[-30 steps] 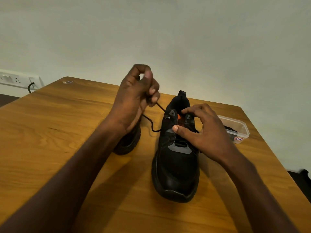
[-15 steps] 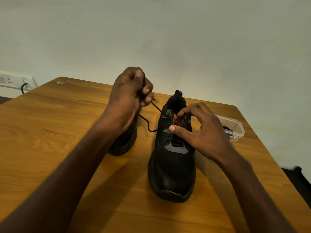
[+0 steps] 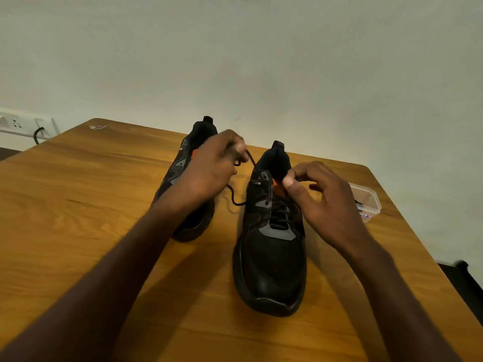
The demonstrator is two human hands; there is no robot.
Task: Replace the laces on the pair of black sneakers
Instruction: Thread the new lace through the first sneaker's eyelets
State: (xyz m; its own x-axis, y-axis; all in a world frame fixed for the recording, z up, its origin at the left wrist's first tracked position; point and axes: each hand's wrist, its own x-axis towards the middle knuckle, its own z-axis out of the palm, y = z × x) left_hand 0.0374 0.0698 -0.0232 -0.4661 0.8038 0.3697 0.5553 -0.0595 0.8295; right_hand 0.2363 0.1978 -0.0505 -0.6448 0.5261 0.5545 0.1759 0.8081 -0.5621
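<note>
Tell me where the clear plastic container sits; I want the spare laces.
In the head view, the clear plastic container sits near the wooden table's right edge, just beyond the right hand.

We see a dim, warm-toned picture with a yellow-green cast on the wall (image 3: 287, 61). The table (image 3: 65, 205) takes a soft sheen left of the near shoe (image 3: 270, 246), its grain sharp there. Broad, soft-edged shadows of the forearms fall on the wood just beside that shoe, toward us, so the light seems to come from above. The shoe's black upper is so dark that little detail shows. The left hand (image 3: 211, 171) is smeared by motion blur, its fingertips indistinct; the right hand (image 3: 324, 202) is only slightly soft. Wide-angle distortion bends the table's edges, and its far-left corner curves. The box (image 3: 366, 202) right of the shoe is faintly blurred.
</note>
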